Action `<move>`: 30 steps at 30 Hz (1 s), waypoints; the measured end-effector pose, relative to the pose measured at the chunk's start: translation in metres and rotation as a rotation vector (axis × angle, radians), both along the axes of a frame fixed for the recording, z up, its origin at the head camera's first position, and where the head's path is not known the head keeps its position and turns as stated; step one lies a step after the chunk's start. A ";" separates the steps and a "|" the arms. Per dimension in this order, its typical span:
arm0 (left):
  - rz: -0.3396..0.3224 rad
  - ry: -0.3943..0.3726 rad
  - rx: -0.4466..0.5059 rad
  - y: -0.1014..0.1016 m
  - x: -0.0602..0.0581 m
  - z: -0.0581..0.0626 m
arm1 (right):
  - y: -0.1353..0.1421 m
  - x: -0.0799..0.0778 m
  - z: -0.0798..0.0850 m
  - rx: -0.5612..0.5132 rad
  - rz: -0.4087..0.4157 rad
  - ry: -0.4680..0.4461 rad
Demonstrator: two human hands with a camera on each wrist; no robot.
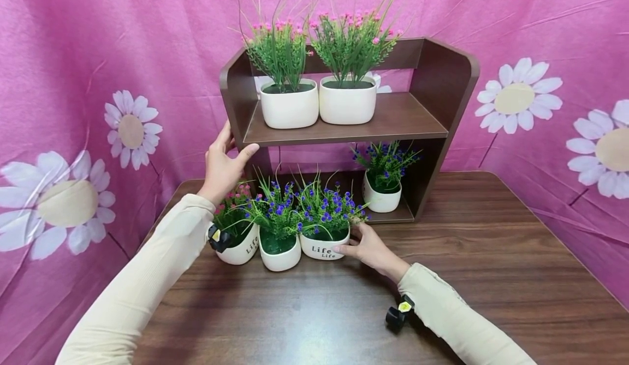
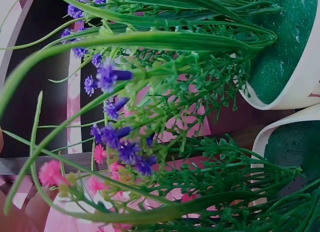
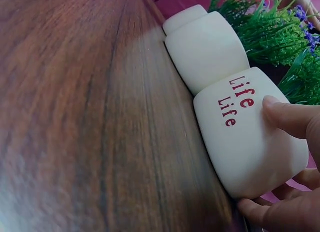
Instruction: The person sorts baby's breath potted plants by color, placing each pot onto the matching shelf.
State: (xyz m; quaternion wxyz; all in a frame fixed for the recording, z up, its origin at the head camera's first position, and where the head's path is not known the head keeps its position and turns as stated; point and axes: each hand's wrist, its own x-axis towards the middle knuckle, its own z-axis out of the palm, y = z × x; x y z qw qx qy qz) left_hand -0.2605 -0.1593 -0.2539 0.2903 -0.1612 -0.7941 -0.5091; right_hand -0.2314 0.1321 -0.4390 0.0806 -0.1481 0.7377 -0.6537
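Observation:
My left hand (image 1: 223,163) grips the left side panel of a brown two-tier shelf (image 1: 344,135), thumb across the front edge and fingers on the outer side. With my right hand (image 1: 371,250) I hold a white "Life" flower pot (image 1: 314,247) of blue-purple flowers at its right end, thumb on the front face and fingers round the side. This pot stands on the table before the shelf, beside a second blue-flowered pot (image 1: 281,258). Further left, partly behind my left wrist, is a pink-flowered pot (image 1: 238,253).
Two white pots with pink flowers, a left pot (image 1: 290,108) and a right pot (image 1: 347,102), stand on the upper tier. A blue-flowered pot (image 1: 382,198) occupies the lower tier's right side. Behind the wooden table (image 1: 491,277) hangs a pink daisy-print cloth (image 1: 172,42).

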 end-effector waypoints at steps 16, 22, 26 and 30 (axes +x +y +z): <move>0.000 -0.009 0.008 -0.002 -0.001 -0.002 | 0.018 0.011 -0.001 -0.002 -0.079 0.016; -0.002 -0.009 0.010 -0.002 -0.001 -0.001 | 0.029 0.019 0.006 0.000 -0.141 0.022; -0.006 -0.004 0.011 -0.001 -0.001 0.000 | 0.034 0.024 0.012 0.011 -0.191 0.023; -0.007 0.001 0.010 -0.001 -0.002 0.000 | 0.036 0.023 0.016 0.051 -0.266 0.034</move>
